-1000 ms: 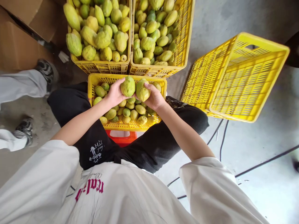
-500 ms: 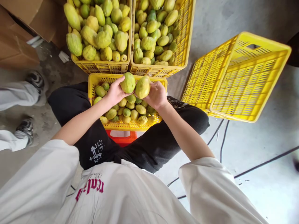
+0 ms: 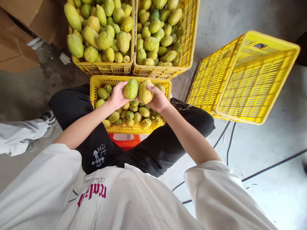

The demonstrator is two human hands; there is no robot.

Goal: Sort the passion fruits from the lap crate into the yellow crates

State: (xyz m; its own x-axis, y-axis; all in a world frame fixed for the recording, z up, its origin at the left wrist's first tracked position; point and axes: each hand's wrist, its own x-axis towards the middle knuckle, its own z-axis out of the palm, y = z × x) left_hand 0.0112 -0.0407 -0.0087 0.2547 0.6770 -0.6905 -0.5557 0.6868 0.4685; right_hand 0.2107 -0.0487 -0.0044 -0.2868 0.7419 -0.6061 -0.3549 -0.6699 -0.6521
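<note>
My left hand [image 3: 118, 95] is closed around a smooth, oval green-yellow fruit [image 3: 131, 89]. In my right hand [image 3: 158, 99] is a yellower, lumpier fruit [image 3: 145, 92], with the thumb lying over its upper side. The two fruits are held side by side, almost touching; their exact kind I cannot tell. Both hands are above a low yellow crate [image 3: 105, 79] between my knees. Smaller green and yellow fruits [image 3: 137, 118] of the same look lie inside it, partly hidden by my hands and forearms.
Beyond it stand two yellow crates [image 3: 103, 65] [image 3: 192, 48] heaped with similar fruits. At right is another yellow crate [image 3: 240, 80], tilted. A red stool-like object [image 3: 126, 145] shows below. Cardboard boxes [image 3: 20, 38], black cables [image 3: 273, 166] and another person's legs [image 3: 21, 132] are around.
Both hands have come slightly lower with their fruits, and the right thumb now lies over the right fruit. At left, the other person's feet have shifted closer to my knee.
</note>
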